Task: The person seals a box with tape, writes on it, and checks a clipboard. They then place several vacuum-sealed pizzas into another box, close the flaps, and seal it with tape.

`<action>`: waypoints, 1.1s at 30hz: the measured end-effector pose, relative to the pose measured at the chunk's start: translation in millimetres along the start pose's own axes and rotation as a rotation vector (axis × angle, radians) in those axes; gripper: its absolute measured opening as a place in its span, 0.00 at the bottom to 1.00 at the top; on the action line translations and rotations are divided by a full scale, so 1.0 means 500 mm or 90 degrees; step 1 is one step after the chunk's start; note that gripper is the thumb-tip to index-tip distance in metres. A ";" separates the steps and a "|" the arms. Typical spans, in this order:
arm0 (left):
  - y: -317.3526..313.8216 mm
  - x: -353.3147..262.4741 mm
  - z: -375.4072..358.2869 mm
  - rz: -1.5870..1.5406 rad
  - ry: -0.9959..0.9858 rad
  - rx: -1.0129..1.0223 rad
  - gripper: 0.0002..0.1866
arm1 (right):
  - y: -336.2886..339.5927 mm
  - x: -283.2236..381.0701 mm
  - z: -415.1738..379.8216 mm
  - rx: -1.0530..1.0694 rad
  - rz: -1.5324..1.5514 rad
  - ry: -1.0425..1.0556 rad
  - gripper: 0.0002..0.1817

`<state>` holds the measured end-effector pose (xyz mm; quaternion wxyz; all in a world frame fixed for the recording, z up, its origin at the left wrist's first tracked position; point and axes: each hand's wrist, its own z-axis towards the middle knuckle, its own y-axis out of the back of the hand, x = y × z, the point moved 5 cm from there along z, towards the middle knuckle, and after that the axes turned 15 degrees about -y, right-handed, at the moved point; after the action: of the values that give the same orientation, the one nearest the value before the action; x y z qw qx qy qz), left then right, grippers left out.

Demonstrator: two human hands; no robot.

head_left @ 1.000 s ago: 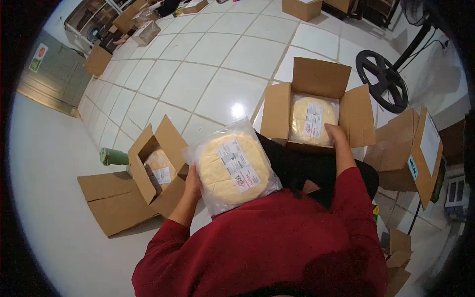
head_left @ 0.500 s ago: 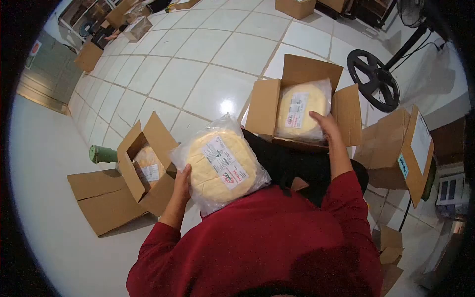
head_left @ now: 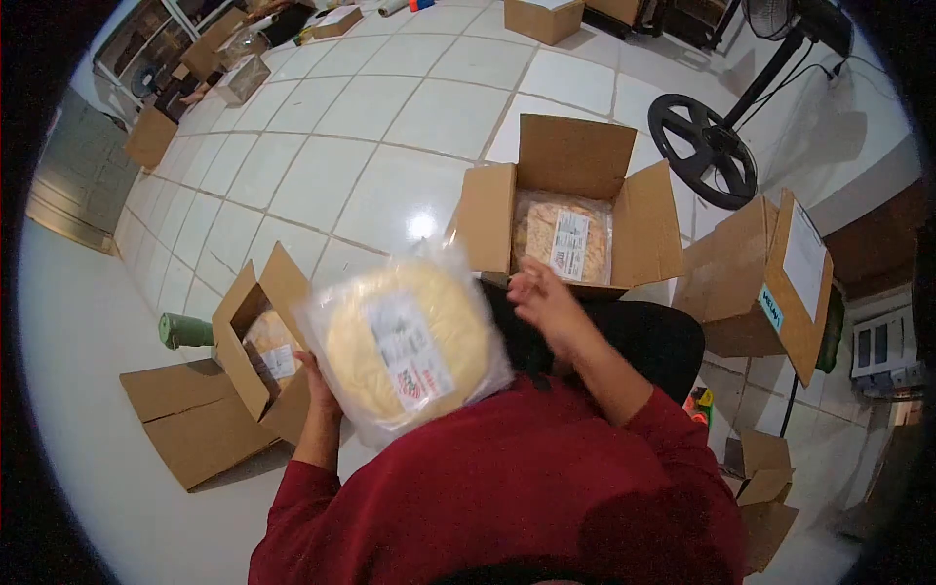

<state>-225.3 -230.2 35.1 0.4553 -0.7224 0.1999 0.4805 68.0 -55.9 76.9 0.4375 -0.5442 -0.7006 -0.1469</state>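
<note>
A round, pale yellow cheese pizza [head_left: 356, 341] in clear plastic, with a white label, is tilted over my lap. My left hand [head_left: 317, 380] grips its left edge; whether a second pack lies beneath it cannot be made out. My right hand [head_left: 548, 310] holds nothing, its fingers loosely curled and apart, just in front of an open cardboard box [head_left: 577, 151]. Inside that box lies a packaged pizza with an orange-brown topping [head_left: 541, 229] and a white label. At the left, another open carton [head_left: 234, 331] contains a similar labelled pack [head_left: 263, 336].
A green cylinder [head_left: 185, 331] stands behind the left carton. Right of the open box is a tall cardboard box [head_left: 726, 278], with a fan's black round base [head_left: 702, 151] behind it. More boxes [head_left: 543, 21] sit across the tiled floor, and a person's hand shows far left.
The pale pizza under my right hand has left the box, exposing an orange-brown one. My right hand has drawn back toward my lap. The held pizza has shifted slightly left in view.
</note>
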 end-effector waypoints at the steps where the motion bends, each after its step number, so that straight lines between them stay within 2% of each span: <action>1: 0.028 0.021 -0.013 -0.132 0.093 -0.002 0.46 | 0.057 -0.002 0.040 -0.135 -0.087 0.005 0.38; 2: 0.028 0.022 -0.018 -0.131 0.094 -0.002 0.46 | 0.138 0.001 0.096 -0.269 -0.173 0.010 0.38; 3: 0.030 0.021 -0.024 -0.076 0.093 -0.029 0.44 | 0.265 -0.047 0.212 -0.347 -0.207 0.038 0.34; 5: 0.023 0.016 -0.024 -0.018 0.092 -0.050 0.43 | 0.345 -0.008 0.230 -0.359 -0.394 -0.113 0.30; 6: 0.014 0.015 -0.025 -0.016 0.107 -0.047 0.40 | 0.346 -0.004 0.228 -0.361 -0.390 -0.115 0.30; 8: 0.008 0.019 -0.016 -0.014 0.122 -0.040 0.36 | 0.365 -0.029 0.222 -0.384 -0.304 -0.349 0.30; 9: 0.009 0.024 -0.006 -0.021 0.103 -0.031 0.34 | 0.377 -0.039 0.243 -0.387 -0.302 -0.346 0.30; 11: 0.011 0.029 0.006 -0.029 0.085 -0.019 0.31 | 0.420 -0.101 0.335 -0.381 -0.463 -0.354 0.28; 13: 0.022 0.038 0.010 -0.063 0.118 -0.068 0.29 | 0.448 -0.162 0.399 -0.378 -0.421 -0.353 0.29; 14: 0.016 0.038 0.014 -0.062 0.118 -0.064 0.29 | 0.425 -0.152 0.382 -0.370 -0.382 -0.352 0.31; 15: 0.011 0.034 0.014 -0.059 0.116 -0.058 0.29 | 0.416 -0.140 0.357 -0.372 -0.203 -0.369 0.33; 16: 0.004 0.029 0.014 -0.055 0.114 -0.051 0.30 | 0.406 -0.114 0.324 -0.373 -0.200 -0.369 0.33; 18: -0.006 0.020 0.015 -0.018 0.117 -0.069 0.30 | 0.382 -0.084 0.293 -0.271 -0.080 -0.326 0.33; 21: 0.004 0.029 0.023 -0.010 0.126 -0.069 0.30 | 0.382 -0.095 0.268 -0.214 -0.098 -0.246 0.31; 25: 0.002 0.033 0.028 -0.024 0.128 -0.075 0.31 | 0.396 -0.090 0.279 -0.204 -0.148 -0.310 0.29; 27: 0.022 0.041 0.029 -0.022 0.126 -0.071 0.31 | 0.422 -0.094 0.292 -0.322 -0.280 -0.317 0.25; 31: -0.012 0.024 0.023 0.008 0.128 -0.092 0.31 | 0.431 -0.085 0.293 -0.406 -0.341 -0.240 0.28; 33: -0.027 0.023 0.025 -0.001 0.128 -0.084 0.31 | 0.387 -0.015 0.234 -0.476 -0.261 -0.079 0.39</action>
<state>-216.8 -211.0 29.6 0.3845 -0.7955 0.2119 0.4177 187.4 89.9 -48.4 0.1290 -0.5228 -0.7175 -0.4419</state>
